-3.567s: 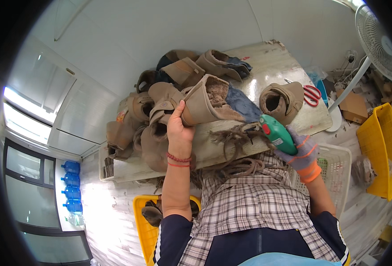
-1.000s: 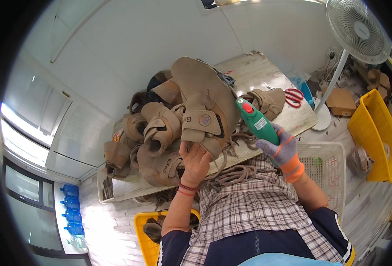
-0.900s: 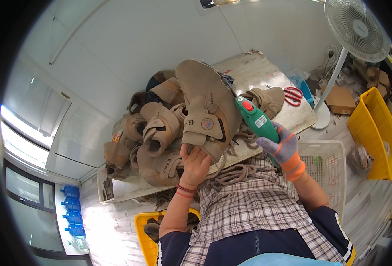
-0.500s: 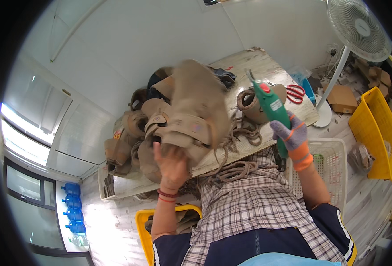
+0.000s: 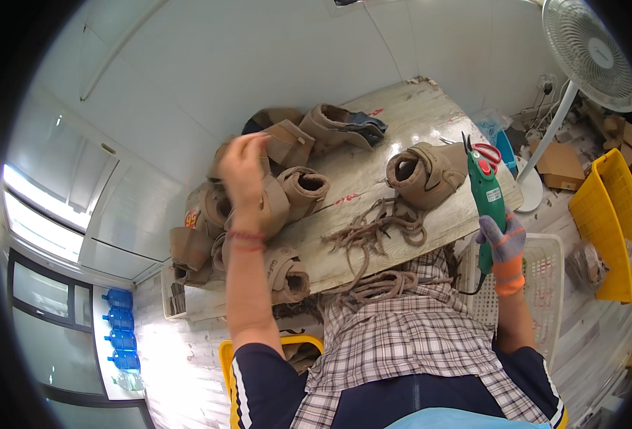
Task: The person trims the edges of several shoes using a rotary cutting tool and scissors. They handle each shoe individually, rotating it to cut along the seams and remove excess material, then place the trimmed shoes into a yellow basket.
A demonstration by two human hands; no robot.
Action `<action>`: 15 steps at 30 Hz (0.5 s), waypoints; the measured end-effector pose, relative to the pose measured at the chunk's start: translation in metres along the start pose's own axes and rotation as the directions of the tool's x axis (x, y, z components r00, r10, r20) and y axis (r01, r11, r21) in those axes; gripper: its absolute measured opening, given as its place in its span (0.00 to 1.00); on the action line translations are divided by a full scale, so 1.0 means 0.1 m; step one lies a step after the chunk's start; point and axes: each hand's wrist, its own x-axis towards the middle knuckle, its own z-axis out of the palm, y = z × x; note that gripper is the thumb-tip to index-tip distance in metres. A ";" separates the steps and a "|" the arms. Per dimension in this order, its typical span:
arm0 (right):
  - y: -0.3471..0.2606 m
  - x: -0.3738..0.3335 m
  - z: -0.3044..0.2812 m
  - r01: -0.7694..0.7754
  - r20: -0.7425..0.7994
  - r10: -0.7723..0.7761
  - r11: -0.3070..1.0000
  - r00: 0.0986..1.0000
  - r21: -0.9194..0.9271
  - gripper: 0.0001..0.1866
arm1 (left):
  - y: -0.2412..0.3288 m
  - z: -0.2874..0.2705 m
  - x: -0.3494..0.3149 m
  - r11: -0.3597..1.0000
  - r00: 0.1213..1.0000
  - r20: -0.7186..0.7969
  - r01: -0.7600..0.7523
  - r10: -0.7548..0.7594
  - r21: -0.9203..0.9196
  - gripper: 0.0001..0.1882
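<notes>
My right hand [image 5: 503, 243], in a grey and orange glove, is wrapped round the green electric scissors [image 5: 489, 191] with a red button. Their dark blades point up and away from me. My bare left hand [image 5: 242, 171] is over the left side of a heap of tan shoe uppers with fuzzy lining; motion blurs its fingers, and whether they grip anything is unclear. One rolled upper [image 5: 307, 187] lies just right of that hand, and another upper [image 5: 327, 123] is at the back. A single upper [image 5: 434, 179] lies apart, left of the electric scissors.
Brown fuzzy strips [image 5: 373, 232] lie on the worn table [image 5: 395, 107] and across my checked apron [image 5: 402, 329]. Red-handled scissors [image 5: 489, 154] are behind the tool. A white basket [image 5: 545, 286], yellow crate [image 5: 613, 229] and standing fan [image 5: 570, 121] are at right; a yellow bin [image 5: 226, 350] is near left.
The large tan upper that was blurred in the air at my left hand is gone from there. My left hand has moved up and left; the right hand carried the electric scissors rightward.
</notes>
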 end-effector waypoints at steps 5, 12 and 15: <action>0.06 0.03 -0.04 -0.009 0.046 0.011 0.999 0.999 -0.050 0.21 | -1.23 1.41 0.22 0.801 0.816 0.295 0.562 -0.497 -0.206 0.31; 0.29 -0.02 -0.30 -0.077 -0.077 0.070 0.993 0.995 -0.089 0.22 | -1.47 2.14 0.41 0.654 0.656 -0.154 0.753 -0.738 0.071 0.34; 0.28 0.00 -0.31 -0.137 -0.078 0.134 0.990 0.988 -0.031 0.23 | -1.70 2.17 0.39 0.572 0.517 -0.277 0.801 -0.810 -0.179 0.28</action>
